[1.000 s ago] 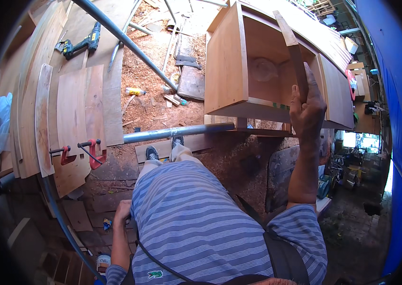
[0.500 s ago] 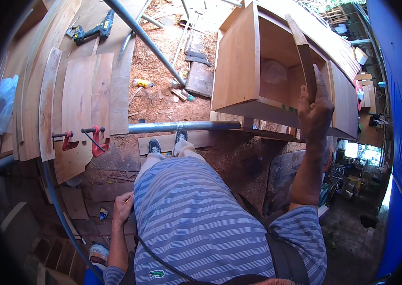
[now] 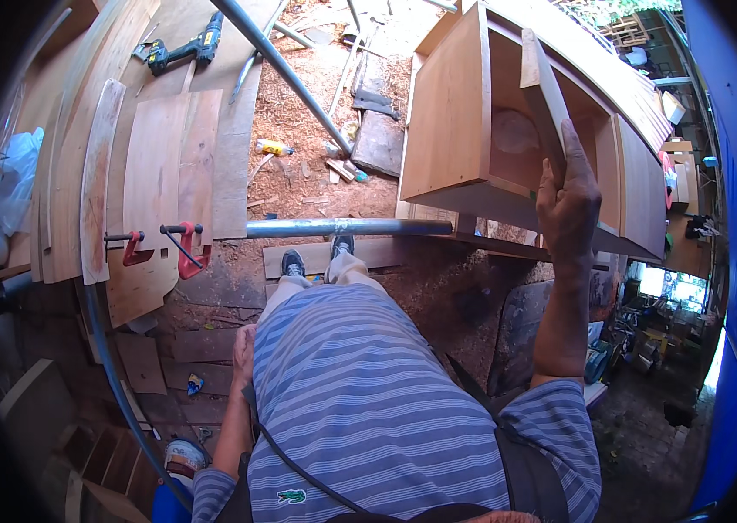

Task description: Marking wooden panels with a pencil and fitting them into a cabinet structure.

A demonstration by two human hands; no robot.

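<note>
My right hand [image 3: 571,196] is raised at the right, its fingers wrapped round the lower end of a wooden board [image 3: 543,103]. The board slants up and away, in front of a wooden cabinet [image 3: 445,109] with an open compartment. Part of the compartment's inside is hidden behind the board. Down at my left side, my left hand [image 3: 245,350] rests against my striped shirt [image 3: 351,383]. Most of its fingers are out of sight, and whether it holds anything does not show.
A workbench at the left carries planks [image 3: 155,161], red clamps [image 3: 187,248] and a cordless drill [image 3: 187,50]. A metal pipe [image 3: 347,227] crosses ahead of my feet. Wood shavings and offcuts litter the ground beyond it. Along the far right hangs a blue tarp [image 3: 734,209].
The board has turned in my right hand, showing more of its broad face. My left hand has moved up and closer against my shirt. The whole view has shifted slightly.
</note>
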